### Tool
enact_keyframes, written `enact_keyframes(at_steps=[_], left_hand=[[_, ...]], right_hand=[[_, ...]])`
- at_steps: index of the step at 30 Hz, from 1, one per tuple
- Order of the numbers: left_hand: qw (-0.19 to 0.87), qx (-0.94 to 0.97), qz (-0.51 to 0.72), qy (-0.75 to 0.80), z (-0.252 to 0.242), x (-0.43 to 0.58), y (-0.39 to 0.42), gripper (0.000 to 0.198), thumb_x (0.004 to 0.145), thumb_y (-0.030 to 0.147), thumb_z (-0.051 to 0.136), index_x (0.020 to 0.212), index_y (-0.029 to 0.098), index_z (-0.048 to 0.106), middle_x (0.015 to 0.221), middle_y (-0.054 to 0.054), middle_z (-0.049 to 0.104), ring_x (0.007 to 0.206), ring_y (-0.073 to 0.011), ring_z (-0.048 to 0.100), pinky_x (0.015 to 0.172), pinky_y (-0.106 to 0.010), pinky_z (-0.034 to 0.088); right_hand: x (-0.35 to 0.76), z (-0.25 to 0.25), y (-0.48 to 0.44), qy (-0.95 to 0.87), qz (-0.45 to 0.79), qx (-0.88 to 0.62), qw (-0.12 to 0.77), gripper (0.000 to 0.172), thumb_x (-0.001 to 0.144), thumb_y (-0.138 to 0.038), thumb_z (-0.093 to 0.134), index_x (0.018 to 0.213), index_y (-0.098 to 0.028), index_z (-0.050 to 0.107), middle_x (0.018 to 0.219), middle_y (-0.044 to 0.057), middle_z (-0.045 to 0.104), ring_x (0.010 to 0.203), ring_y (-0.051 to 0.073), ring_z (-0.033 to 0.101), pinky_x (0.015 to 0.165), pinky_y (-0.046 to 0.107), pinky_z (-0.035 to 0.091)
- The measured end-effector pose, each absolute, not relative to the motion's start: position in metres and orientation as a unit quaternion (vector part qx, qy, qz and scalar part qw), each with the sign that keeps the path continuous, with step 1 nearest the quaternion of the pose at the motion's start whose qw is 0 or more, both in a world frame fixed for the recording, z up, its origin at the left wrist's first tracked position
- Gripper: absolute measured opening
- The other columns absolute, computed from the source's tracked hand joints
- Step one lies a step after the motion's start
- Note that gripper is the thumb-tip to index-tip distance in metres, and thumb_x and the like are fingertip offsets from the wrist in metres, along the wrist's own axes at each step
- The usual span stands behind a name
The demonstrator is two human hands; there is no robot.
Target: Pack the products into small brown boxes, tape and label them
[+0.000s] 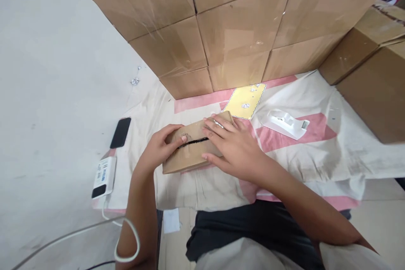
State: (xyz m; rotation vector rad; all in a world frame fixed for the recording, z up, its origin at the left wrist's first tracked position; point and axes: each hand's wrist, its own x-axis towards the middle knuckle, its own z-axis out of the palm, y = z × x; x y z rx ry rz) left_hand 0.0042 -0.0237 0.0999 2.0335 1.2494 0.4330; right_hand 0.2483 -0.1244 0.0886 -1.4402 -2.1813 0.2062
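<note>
A small brown cardboard box (193,154) lies at a slant on the cloth-covered table in front of me. Across its top runs a dark gap or line, partly hidden by my hands. My left hand (160,145) grips the box's left end, its thumb resting on top near the dark line. Over the right part of the box, my right hand (236,147) lies with its fingers spread and its palm down. A small shiny patch, perhaps clear tape, shows between the right fingers.
Taped cardboard boxes (234,33) are stacked behind the table, with another box (376,88) at right. A white tape dispenser (284,124) and a yellow card (245,101) lie beyond my right hand. At left are a black phone (120,132) and a white device (104,177) with a cable.
</note>
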Motion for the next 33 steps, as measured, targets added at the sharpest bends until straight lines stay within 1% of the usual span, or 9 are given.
enact_keyframes(at_steps=[3,6,10,13,15,18,21,23,33], left_hand=[[0.373,0.757,0.19,0.501,0.096,0.006,-0.024,0.044,0.088,0.057,0.069,0.116,0.023,0.071,0.117,-0.006,0.074,0.108,-0.0272,0.068,0.096,-0.037,0.051],[0.378,0.741,0.206,0.515,0.095,0.007,-0.025,0.041,0.09,0.057,0.065,0.111,0.022,0.073,0.116,-0.006,0.074,0.108,-0.0268,0.067,0.095,-0.037,0.05],[0.335,0.764,0.169,0.526,0.1,0.007,-0.027,0.047,0.087,0.063,0.066,0.113,0.024,0.071,0.115,-0.004,0.073,0.106,-0.027,0.066,0.092,-0.037,0.05],[0.292,0.803,0.114,0.507,0.105,0.004,-0.028,0.053,0.083,0.065,0.07,0.12,0.027,0.066,0.121,-0.003,0.069,0.11,-0.0274,0.064,0.093,-0.038,0.049],[0.277,0.819,0.094,0.494,0.106,0.003,-0.028,0.056,0.082,0.065,0.071,0.123,0.029,0.064,0.126,-0.002,0.065,0.114,-0.0276,0.062,0.095,-0.039,0.049],[0.262,0.827,0.092,0.488,0.104,0.003,-0.028,0.057,0.082,0.067,0.07,0.122,0.028,0.062,0.127,-0.003,0.063,0.116,-0.0282,0.061,0.096,-0.04,0.048],[0.252,0.827,0.115,0.49,0.1,0.005,-0.029,0.057,0.082,0.068,0.069,0.12,0.027,0.062,0.126,-0.004,0.063,0.115,-0.0289,0.061,0.096,-0.041,0.048],[0.251,0.825,0.128,0.489,0.097,0.005,-0.029,0.056,0.082,0.067,0.069,0.119,0.026,0.062,0.125,-0.005,0.063,0.115,-0.0292,0.061,0.097,-0.042,0.049],[0.259,0.817,0.146,0.494,0.096,0.006,-0.03,0.053,0.082,0.066,0.07,0.116,0.027,0.064,0.123,-0.004,0.065,0.113,-0.0291,0.062,0.094,-0.041,0.05]], right_hand=[[0.261,0.081,-0.122,-0.772,0.127,-0.532,0.323,0.062,0.094,-0.048,0.067,0.149,-0.021,0.056,0.167,0.014,0.038,0.158,0.041,0.024,0.122,0.066,0.03],[0.282,0.055,-0.118,-0.738,0.227,-0.489,0.405,0.086,0.09,-0.055,0.072,0.163,-0.033,0.033,0.175,0.009,0.019,0.162,0.037,0.014,0.125,0.063,0.028],[0.306,0.024,-0.123,-0.708,0.345,-0.423,0.449,0.105,0.085,-0.069,0.071,0.167,-0.039,0.012,0.176,0.005,0.015,0.161,0.034,0.019,0.127,0.056,0.029],[0.323,0.024,-0.124,-0.676,0.341,-0.442,0.482,0.075,0.096,-0.068,0.056,0.161,-0.034,0.038,0.165,0.008,0.042,0.152,0.031,0.041,0.121,0.051,0.04],[0.34,0.032,-0.113,-0.634,0.265,-0.525,0.503,0.049,0.104,-0.056,0.047,0.14,-0.027,0.063,0.142,0.01,0.065,0.133,0.029,0.06,0.112,0.047,0.048],[0.373,0.043,-0.075,-0.597,0.138,-0.682,0.401,0.033,0.102,-0.034,0.05,0.118,-0.019,0.075,0.124,0.012,0.074,0.112,0.027,0.069,0.099,0.042,0.053],[0.406,0.045,-0.021,-0.625,0.122,-0.754,0.162,0.038,0.098,-0.021,0.049,0.127,-0.017,0.072,0.137,0.014,0.068,0.121,0.028,0.066,0.097,0.037,0.052],[0.423,0.042,0.011,-0.637,0.124,-0.755,0.092,0.041,0.094,-0.015,0.053,0.13,-0.016,0.072,0.139,0.016,0.067,0.123,0.029,0.065,0.096,0.036,0.052],[0.448,0.022,0.047,-0.713,0.079,-0.697,0.009,0.033,0.087,-0.018,0.064,0.117,-0.02,0.078,0.13,0.014,0.07,0.118,0.031,0.064,0.091,0.036,0.05]])
